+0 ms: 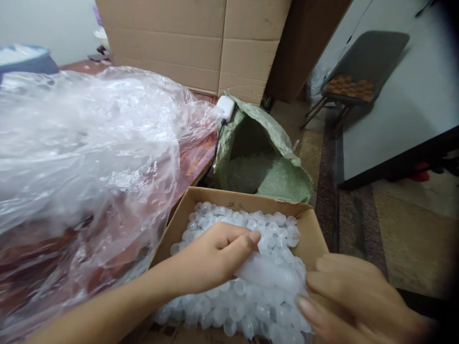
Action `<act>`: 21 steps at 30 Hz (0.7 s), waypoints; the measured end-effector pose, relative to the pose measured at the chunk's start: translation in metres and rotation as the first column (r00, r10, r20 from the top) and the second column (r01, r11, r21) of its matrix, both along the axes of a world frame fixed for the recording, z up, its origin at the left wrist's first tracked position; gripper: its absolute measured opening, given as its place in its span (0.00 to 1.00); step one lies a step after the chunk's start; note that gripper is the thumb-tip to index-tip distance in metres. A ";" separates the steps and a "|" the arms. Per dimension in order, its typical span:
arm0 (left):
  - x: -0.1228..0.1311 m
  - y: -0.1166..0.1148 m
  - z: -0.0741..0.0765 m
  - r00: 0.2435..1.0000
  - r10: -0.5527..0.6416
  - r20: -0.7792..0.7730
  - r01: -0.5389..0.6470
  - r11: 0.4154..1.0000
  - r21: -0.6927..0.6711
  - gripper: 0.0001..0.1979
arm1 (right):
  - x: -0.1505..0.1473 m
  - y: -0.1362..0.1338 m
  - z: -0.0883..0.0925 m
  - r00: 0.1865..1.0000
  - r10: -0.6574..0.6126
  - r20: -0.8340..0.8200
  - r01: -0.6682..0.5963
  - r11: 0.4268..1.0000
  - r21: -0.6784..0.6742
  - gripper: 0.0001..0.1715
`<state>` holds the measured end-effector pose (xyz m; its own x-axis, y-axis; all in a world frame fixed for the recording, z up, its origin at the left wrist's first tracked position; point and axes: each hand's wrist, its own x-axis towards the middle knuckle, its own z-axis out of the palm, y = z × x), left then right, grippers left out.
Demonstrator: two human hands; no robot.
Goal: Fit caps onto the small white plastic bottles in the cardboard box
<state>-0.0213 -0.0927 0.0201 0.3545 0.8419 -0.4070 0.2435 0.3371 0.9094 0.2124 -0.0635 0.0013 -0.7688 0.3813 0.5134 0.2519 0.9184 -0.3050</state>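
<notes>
My left hand (229,253) is closed round one end of a translucent white plastic tube-shaped piece (270,273), which lies slanted above the box. At the tube's right end is my right hand (351,291), blurred, with its fingers curled and its thumb below them. What sits between those fingertips I cannot make out. Under both hands stands an open cardboard box (233,197) filled with many small translucent plastic caps (236,306). The hands partly cover the caps.
Beyond the box a green woven sack (287,179) gapes open, with a white power strip (225,107) at its edge. Clear plastic sheeting (89,134) spreads over the reddish surface at left. A large cardboard panel (168,43) stands behind; a grey chair (369,62) is at right.
</notes>
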 end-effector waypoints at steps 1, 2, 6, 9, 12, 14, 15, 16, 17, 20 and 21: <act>-0.001 0.000 -0.001 1.000 -0.001 0.005 0.001 1.000 0.022 0.24 | 0.004 0.002 -0.002 0.999 0.025 0.035 -0.025 1.000 0.012 0.24; -0.002 0.000 -0.002 1.000 -0.004 0.008 0.004 0.999 0.037 0.24 | 0.007 0.005 -0.004 0.997 0.038 0.071 -0.040 0.999 0.016 0.27; -0.003 0.000 -0.004 1.000 -0.028 0.009 0.028 0.998 0.051 0.24 | 0.012 0.016 -0.003 0.990 0.071 0.118 -0.076 0.996 0.037 0.32; -0.003 0.000 -0.002 0.999 -0.043 0.012 0.043 0.997 0.057 0.23 | 0.011 0.021 0.003 0.967 0.080 0.240 -0.092 0.995 0.042 0.31; -0.002 -0.001 -0.001 0.999 -0.040 0.006 0.039 0.998 0.042 0.24 | 0.006 0.021 0.010 0.972 0.067 0.225 -0.092 0.990 0.103 0.33; -0.001 -0.003 -0.001 0.998 -0.061 -0.003 0.061 0.997 0.042 0.24 | -0.001 0.017 0.014 0.985 0.097 0.146 -0.127 0.968 0.214 0.22; -0.001 -0.004 -0.002 0.997 -0.071 -0.011 0.071 0.996 0.056 0.24 | -0.006 0.014 0.015 0.987 0.098 0.128 -0.128 0.960 0.251 0.16; 0.000 -0.005 -0.003 0.997 -0.068 -0.033 0.071 0.993 0.091 0.24 | -0.012 0.011 0.015 0.991 0.077 0.111 -0.104 0.959 0.262 0.11; 0.000 -0.007 -0.005 0.996 -0.048 -0.073 0.059 0.987 0.149 0.24 | -0.017 0.007 0.015 0.994 0.045 0.098 -0.067 0.969 0.237 0.09; 0.000 -0.010 -0.007 0.967 0.073 -0.243 0.041 0.900 0.434 0.23 | -0.026 -0.003 0.012 0.997 -0.035 0.065 0.035 0.999 -0.004 0.11; -0.002 -0.010 -0.006 0.946 0.133 -0.296 0.058 0.828 0.557 0.22 | -0.027 -0.004 0.011 0.998 -0.042 0.057 0.046 0.996 -0.077 0.11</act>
<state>-0.0233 -0.1030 0.0141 0.2537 0.9661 0.0483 0.5407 -0.1831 0.8210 0.1852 -0.0679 0.0123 -0.7765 0.4529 0.4381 0.3101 0.8799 -0.3599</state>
